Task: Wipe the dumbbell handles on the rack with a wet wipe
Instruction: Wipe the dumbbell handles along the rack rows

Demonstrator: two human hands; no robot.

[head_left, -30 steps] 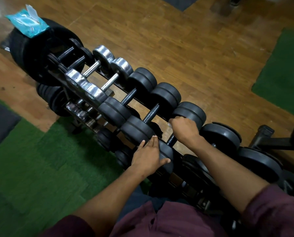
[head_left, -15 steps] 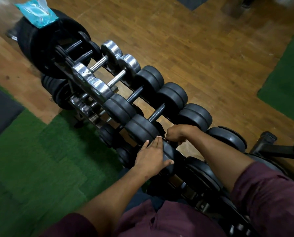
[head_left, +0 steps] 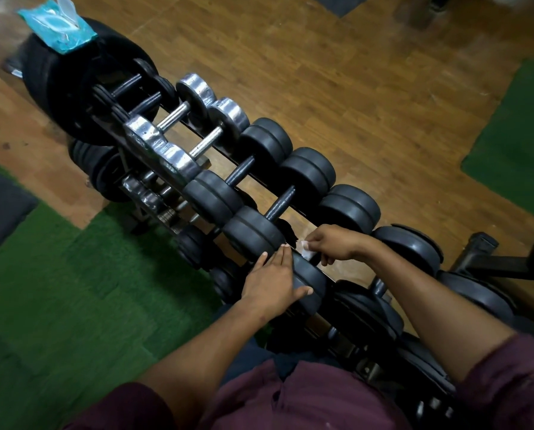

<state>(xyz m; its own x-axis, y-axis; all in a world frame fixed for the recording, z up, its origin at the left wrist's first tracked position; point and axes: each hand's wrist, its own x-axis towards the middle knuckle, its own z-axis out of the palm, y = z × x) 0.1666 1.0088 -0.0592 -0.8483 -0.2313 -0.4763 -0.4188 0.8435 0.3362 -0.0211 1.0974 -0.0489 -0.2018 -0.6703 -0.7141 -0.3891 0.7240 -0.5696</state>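
Top tier of the dumbbell rack (head_left: 300,209) carries, counted from the far end: two small black dumbbells, two chrome dumbbells (head_left: 185,119), then black rubber-headed dumbbells, of which at least five are visible; those at the near end are partly hidden by the arms, so the count there is uncertain. A lower tier holds further dumbbells, too dark to count.

One wet wipe (head_left: 306,246), white and crumpled, sits in the right hand (head_left: 334,243), whose fingers are curled and pinch it against the handle of the third black dumbbell (head_left: 309,274), at the handle's near end just beside the near head. The handle itself is almost wholly covered by that hand.

The left hand (head_left: 272,283) lies flat with fingers together and thumb spread, pressed on the near head of that same dumbbell.

One teal wipe packet (head_left: 58,26), flap raised, rests on the stacked black weight plates (head_left: 70,88) at the rack's far end.

Two maroon sleeves show at the bottom edge.
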